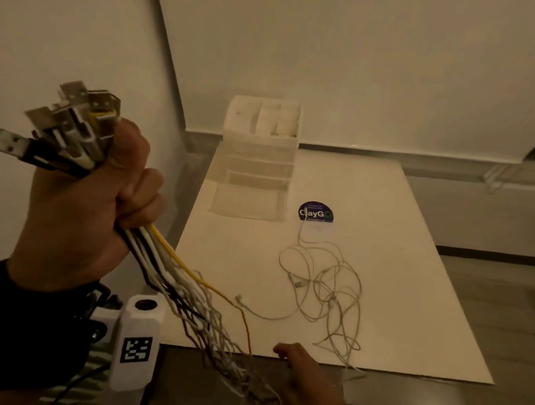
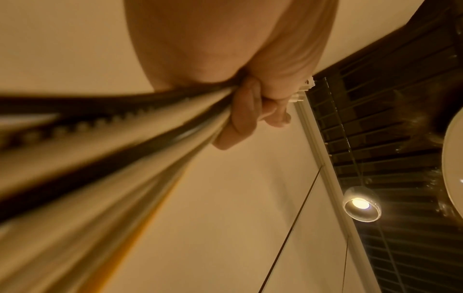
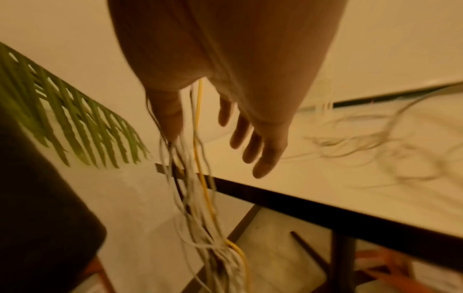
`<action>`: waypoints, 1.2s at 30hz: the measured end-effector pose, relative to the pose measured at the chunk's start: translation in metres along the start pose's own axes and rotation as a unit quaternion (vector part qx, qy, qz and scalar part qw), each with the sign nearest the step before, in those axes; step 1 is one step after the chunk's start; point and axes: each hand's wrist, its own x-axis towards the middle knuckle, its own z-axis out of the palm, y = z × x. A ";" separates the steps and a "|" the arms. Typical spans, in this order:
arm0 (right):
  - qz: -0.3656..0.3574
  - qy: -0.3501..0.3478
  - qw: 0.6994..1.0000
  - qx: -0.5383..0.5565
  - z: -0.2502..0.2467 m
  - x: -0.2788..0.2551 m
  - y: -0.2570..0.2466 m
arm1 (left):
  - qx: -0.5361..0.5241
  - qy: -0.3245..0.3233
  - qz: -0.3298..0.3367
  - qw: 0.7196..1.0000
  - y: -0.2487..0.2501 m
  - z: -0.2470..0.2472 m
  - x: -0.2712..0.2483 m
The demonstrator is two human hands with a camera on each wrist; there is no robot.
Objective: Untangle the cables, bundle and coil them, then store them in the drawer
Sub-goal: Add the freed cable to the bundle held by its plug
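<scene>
My left hand (image 1: 126,178) is raised at the left and grips a thick bundle of cables (image 1: 168,265), white, black and one yellow. Their USB plugs (image 1: 74,118) fan out above the fist. The bundle hangs down past the table's front edge. In the left wrist view the curled fingers (image 2: 250,111) clamp the blurred bundle (image 2: 120,150). My right hand (image 1: 299,370) is low at the front edge, fingers straight, with the hanging strands (image 3: 198,198) running between thumb and fingers (image 3: 263,154). A loose tangle of white cables (image 1: 326,287) lies on the table. The white drawer unit (image 1: 260,148) stands at the back, its bottom drawer (image 1: 247,201) pulled out.
The pale table (image 1: 410,305) ends in a dark front edge (image 3: 300,204). A round dark sticker (image 1: 315,211) lies beside the open drawer. Walls close in on the left and behind. A green palm leaf (image 3: 75,123) and a dark chair (image 3: 37,208) are at the lower left.
</scene>
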 end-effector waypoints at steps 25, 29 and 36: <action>0.304 0.197 0.931 0.040 -0.087 0.026 0.055 | 0.013 0.076 -0.032 0.997 -0.036 -0.003 0.030; 0.267 0.263 0.927 -0.017 -0.160 0.047 0.052 | 0.012 0.105 -0.032 0.994 -0.032 -0.011 0.030; 0.297 0.229 0.926 -0.038 -0.200 0.084 0.109 | 0.008 0.128 -0.018 0.992 -0.027 -0.018 0.025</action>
